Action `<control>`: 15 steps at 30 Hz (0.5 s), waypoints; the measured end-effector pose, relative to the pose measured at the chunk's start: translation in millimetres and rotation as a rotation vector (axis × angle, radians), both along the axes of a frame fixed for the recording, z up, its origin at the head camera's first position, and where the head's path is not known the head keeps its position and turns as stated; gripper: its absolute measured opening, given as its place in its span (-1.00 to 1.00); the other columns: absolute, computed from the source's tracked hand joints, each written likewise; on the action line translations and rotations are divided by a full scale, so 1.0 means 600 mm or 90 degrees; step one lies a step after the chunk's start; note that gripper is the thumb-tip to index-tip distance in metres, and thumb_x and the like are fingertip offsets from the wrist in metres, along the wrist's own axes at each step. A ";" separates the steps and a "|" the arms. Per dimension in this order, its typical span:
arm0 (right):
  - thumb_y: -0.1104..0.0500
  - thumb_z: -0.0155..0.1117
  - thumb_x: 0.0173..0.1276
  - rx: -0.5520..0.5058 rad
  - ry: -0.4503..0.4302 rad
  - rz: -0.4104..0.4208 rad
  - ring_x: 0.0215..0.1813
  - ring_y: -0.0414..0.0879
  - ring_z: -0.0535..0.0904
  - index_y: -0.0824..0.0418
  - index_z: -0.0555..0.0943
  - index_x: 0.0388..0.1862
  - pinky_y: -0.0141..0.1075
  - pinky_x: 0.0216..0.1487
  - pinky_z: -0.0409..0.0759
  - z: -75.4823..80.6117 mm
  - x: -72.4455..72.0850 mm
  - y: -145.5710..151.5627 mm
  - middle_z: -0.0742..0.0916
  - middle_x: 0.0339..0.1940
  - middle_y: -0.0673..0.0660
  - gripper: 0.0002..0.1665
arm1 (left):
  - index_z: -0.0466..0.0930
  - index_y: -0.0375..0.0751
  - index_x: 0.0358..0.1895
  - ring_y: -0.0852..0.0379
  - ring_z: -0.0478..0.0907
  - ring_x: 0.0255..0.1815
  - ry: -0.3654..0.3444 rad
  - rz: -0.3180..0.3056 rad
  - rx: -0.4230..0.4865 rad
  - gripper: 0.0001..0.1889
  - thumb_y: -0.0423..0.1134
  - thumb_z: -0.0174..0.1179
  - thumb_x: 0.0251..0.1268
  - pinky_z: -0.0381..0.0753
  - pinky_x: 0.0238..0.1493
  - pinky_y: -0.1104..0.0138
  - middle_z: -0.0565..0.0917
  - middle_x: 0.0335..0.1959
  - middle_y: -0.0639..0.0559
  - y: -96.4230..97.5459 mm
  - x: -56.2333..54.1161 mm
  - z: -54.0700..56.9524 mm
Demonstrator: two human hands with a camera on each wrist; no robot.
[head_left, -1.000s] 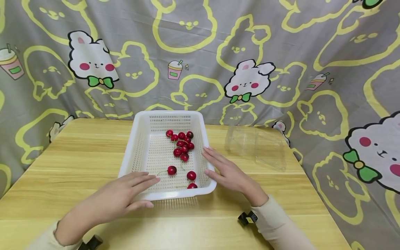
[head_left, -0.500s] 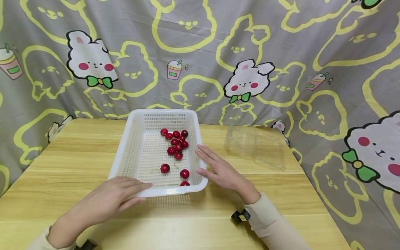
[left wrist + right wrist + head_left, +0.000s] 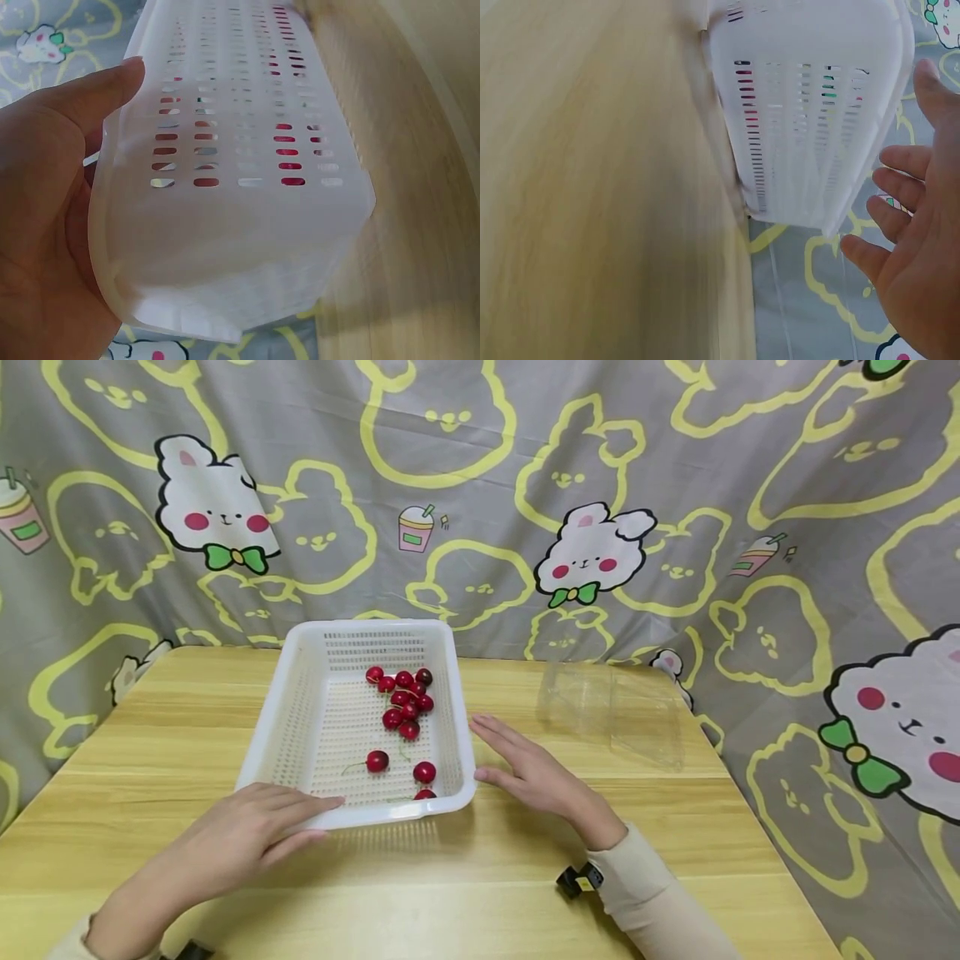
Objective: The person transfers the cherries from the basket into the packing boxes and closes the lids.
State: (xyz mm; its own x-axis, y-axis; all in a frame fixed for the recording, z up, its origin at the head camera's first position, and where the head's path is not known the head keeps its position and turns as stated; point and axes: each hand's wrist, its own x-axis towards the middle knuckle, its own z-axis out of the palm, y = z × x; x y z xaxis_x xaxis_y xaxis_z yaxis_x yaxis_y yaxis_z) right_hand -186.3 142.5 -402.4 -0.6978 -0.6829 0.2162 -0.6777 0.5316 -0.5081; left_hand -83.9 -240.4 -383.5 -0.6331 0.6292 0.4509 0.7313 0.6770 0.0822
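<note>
A white perforated plastic basket (image 3: 300,693) stands left of the table's middle with several red cherries (image 3: 408,710) inside, some with green stems. My left hand (image 3: 251,831) grips its near left corner. In the left wrist view the thumb lies on the outer side of the basket (image 3: 225,217) and the other fingers pass behind the rim. My right hand (image 3: 532,777) is beside the right wall, fingers straight and holding nothing. The right wrist view has these fingers spread a little apart from the basket wall (image 3: 802,150).
A clear plastic box (image 3: 607,710) with its lid folded open sits at the table's back right. The wooden table (image 3: 480,893) meets a grey cartoon-print curtain (image 3: 480,510) behind and along the sides.
The basket with its cherries has slid left across the table. My left hand came onto the near left corner and moved left with it; the right hand moved slightly left, and the rim drew away from it.
</note>
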 end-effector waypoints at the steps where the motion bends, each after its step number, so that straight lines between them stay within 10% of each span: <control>1: -0.24 0.00 0.48 0.003 -0.001 -0.004 0.57 -0.11 -0.01 0.03 0.11 0.59 -0.03 0.45 0.13 0.001 0.000 0.002 0.17 0.58 0.00 -0.18 | 0.67 0.08 0.13 0.24 0.64 -0.12 0.003 -0.003 0.003 -0.56 -0.10 0.41 0.12 0.49 -0.01 0.21 0.70 -0.12 0.31 -0.003 -0.001 0.000; 15: -0.17 0.09 0.48 -0.026 0.076 -0.167 0.47 0.07 0.25 0.11 0.28 0.50 0.06 0.39 0.23 0.009 -0.025 0.073 0.39 0.47 0.14 -0.27 | 0.66 0.11 0.13 0.09 0.62 -0.02 -0.069 0.065 -0.028 -0.57 -0.01 0.40 0.15 0.62 -0.07 0.07 0.68 -0.05 0.23 -0.026 -0.005 0.029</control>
